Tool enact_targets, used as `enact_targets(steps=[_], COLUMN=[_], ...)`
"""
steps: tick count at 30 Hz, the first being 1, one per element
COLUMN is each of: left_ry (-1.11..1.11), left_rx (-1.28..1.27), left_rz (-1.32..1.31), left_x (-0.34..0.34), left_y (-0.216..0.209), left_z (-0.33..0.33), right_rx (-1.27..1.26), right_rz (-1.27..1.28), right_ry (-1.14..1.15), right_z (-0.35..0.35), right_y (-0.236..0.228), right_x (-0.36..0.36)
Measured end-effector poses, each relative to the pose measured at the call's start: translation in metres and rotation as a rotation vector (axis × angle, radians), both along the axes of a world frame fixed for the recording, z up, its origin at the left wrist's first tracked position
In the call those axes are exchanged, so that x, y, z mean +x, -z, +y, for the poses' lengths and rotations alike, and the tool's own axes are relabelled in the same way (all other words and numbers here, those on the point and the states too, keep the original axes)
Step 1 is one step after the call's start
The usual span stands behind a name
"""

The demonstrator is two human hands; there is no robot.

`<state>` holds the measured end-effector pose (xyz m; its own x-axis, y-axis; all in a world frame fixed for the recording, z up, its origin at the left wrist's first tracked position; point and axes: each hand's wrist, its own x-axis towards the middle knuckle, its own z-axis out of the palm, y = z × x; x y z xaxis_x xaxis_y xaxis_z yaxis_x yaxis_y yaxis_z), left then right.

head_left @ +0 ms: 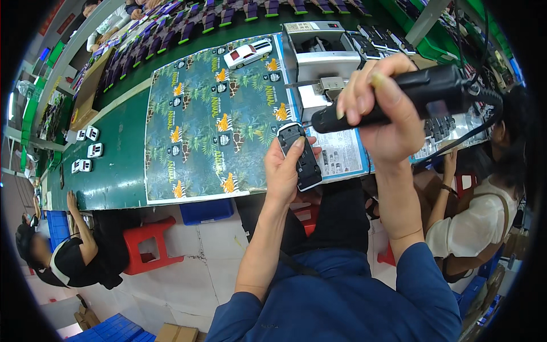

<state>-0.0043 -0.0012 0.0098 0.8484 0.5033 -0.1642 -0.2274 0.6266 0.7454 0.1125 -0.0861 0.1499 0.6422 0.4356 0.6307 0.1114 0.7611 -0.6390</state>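
Note:
In my left hand [283, 171] is a toy car [301, 157], its black underside turned up and the thumb pressed on it. My right hand [383, 105] grips a black electric screwdriver [424, 91] with a cord at its rear. The screwdriver's front end points left and sits close to the upper end of the toy car; I cannot tell whether its bit touches. A finished-looking white toy car [248, 53] with a dark red window area stands on the printed sheet [199, 125] farther off.
Just beyond my hands stands a silver-grey machine [325, 54]. Dark car bases [379, 40] lie behind it. Several small white cars [96, 150] are at the far left of the green table [117, 176]. People sit at left and right; a red stool [149, 245] is at left.

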Motion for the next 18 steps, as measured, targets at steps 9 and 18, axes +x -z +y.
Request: enact_targets(steps=[9, 18], left_ry=[0.014, -0.021], left_rx=[0.075, 0.078], left_rz=[-0.03, 0.019], left_x=[0.0, -0.001], left_y=[0.001, -0.009], left_z=[-0.001, -0.001], right_rx=[-0.112, -0.391], right_rz=[-0.032, -0.353], right_ry=[0.054, 0.063], right_z=[0.018, 0.022], right_y=[0.019, 0.021], right_x=[-0.012, -0.009])
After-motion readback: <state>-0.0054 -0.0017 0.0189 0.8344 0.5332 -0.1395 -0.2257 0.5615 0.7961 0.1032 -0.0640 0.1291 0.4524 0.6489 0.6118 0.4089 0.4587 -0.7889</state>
